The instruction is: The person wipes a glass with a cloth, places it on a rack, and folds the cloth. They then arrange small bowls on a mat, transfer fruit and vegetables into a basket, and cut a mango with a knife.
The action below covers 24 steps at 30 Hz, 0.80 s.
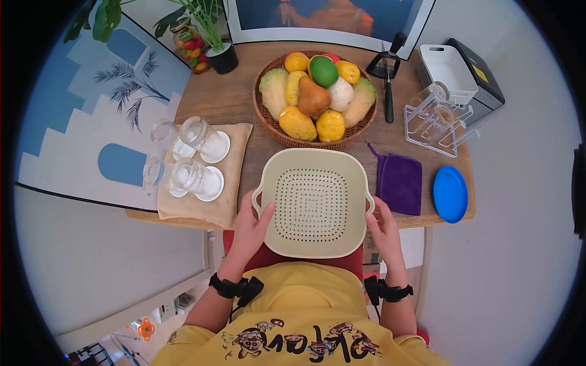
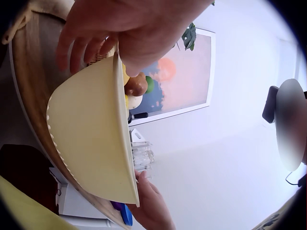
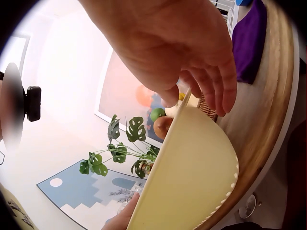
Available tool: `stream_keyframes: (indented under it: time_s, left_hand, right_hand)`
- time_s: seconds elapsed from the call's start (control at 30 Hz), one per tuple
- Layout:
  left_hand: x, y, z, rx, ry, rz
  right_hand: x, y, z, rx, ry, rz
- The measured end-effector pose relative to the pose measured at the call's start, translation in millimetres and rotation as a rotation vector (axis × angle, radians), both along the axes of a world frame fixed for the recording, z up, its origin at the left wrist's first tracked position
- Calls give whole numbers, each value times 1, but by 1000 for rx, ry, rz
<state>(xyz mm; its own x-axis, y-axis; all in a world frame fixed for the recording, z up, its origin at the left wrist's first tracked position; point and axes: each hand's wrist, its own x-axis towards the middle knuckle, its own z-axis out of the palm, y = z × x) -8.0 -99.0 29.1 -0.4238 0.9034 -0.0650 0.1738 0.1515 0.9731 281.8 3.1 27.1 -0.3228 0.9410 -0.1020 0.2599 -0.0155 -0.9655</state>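
Observation:
A cream plastic colander, squarish with rounded corners and many drain holes in its base, is held over the near edge of the table. My left hand grips its left loop handle, thumb on top of the rim. On the opposite side my right hand holds the right handle the same way. Both wrist views show the smooth outer wall of the colander with fingers wrapped over the rim, and its inside appears bare from above. Just beyond it stands a round wicker basket heaped with fruit and squash.
Left, upturned glass jars stand on white coasters over a beige cloth. Right lie a purple cloth and a blue plate, with a glass rack behind. A black-handled knife and a potted plant are farther back.

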Motion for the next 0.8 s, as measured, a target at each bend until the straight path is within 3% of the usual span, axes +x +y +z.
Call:
stream_keyframes:
  time_s: [0.2,0.4,0.6,0.73,0.8]
  left_hand:
    - [10,-3,-2,-10,25,58]
    - [20,-5,9,42,122,-3]
    - [25,2,16,3,79,-8]
    - [27,7,10,24,3,-36]
    - [24,9,-2,-34,71,-75]
  right_hand:
    - [-15,9,8,57,-158,-5]
    - [-12,5,17,195,-272,-66]
    - [3,5,16,100,-5,-204]
    - [7,8,9,57,29,-237]
    - [12,12,-1,38,-71,-207]
